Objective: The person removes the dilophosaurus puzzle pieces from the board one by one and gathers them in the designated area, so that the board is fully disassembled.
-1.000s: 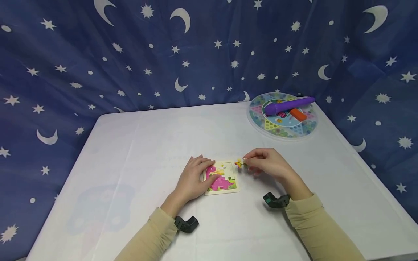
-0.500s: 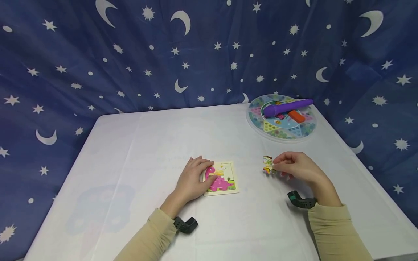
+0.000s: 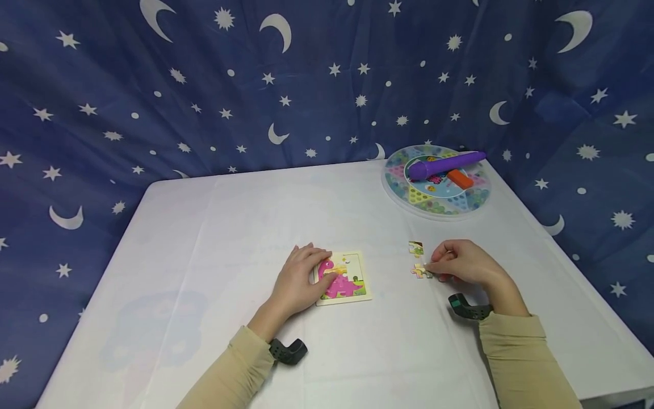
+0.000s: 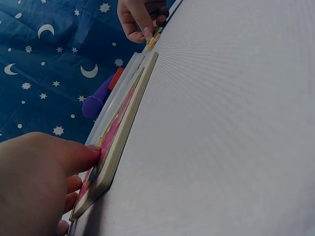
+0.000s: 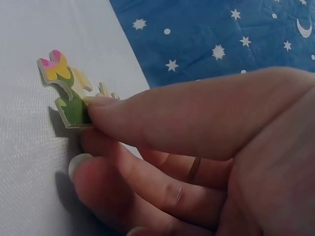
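A small wooden jigsaw puzzle [image 3: 344,288] with a pink dinosaur in a pale frame lies mid-table. My left hand [image 3: 300,279] grips its left side, thumb over the picture and fingers around the edge; the left wrist view shows the thumb [image 4: 81,156] on the face. To the right, my right hand [image 3: 467,264] pinches a jigsaw piece [image 5: 74,105] between thumb and forefinger, close over the tablecloth. That piece is green, yellow and pink, partly covered by the thumb. Just beyond it lies another jigsaw piece [image 3: 416,248]. The puzzle's upper right part shows a pale bare area.
At the back right stands a round patterned game board [image 3: 395,193]. On it lie a purple microphone-shaped thing [image 3: 444,165] and an orange block [image 3: 460,179]. A dark blue curtain [image 3: 306,62] with moons and stars borders the white table [image 3: 230,227].
My right hand has moved right, away from the puzzle, carrying the piece, then lowered it beside the other piece. The piece now lies flatter. My left hand has stayed on the puzzle.
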Action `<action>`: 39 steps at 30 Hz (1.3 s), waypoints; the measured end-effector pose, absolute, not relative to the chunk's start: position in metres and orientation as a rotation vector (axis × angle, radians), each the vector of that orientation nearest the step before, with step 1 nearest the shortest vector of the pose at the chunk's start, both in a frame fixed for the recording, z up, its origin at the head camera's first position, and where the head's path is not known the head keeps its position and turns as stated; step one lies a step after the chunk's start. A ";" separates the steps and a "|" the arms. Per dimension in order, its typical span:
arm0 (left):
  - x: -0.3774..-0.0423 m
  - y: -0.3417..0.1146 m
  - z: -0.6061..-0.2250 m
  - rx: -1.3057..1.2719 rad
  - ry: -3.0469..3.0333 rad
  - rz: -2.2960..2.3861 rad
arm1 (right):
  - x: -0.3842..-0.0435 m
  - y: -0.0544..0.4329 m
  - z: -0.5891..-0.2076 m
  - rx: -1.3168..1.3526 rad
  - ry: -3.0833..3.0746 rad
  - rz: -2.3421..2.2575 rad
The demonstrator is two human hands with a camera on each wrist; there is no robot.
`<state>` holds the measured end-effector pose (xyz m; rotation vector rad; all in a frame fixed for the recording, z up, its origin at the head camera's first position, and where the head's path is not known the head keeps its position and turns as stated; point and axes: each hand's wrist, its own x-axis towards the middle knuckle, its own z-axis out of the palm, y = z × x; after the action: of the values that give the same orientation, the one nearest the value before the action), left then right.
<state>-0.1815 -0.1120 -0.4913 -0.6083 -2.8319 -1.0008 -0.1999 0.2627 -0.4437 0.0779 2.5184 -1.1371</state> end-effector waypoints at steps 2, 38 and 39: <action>-0.182 -0.112 -0.491 -0.606 -2.830 -1.004 | -0.200 0.263 -0.444 0.073 2.536 -1.123; -0.182 -0.113 -0.492 -0.610 -2.822 -1.014 | -0.208 0.237 -0.455 -0.120 2.811 -1.097; -0.182 -0.113 -0.492 -0.613 -2.820 -1.017 | -0.207 0.232 -0.453 -0.154 2.805 -1.128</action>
<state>-0.1817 -0.1130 -0.4922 -0.6126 -2.8197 -1.0168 -0.2067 0.2324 -0.4531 -0.1543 2.8047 -1.1282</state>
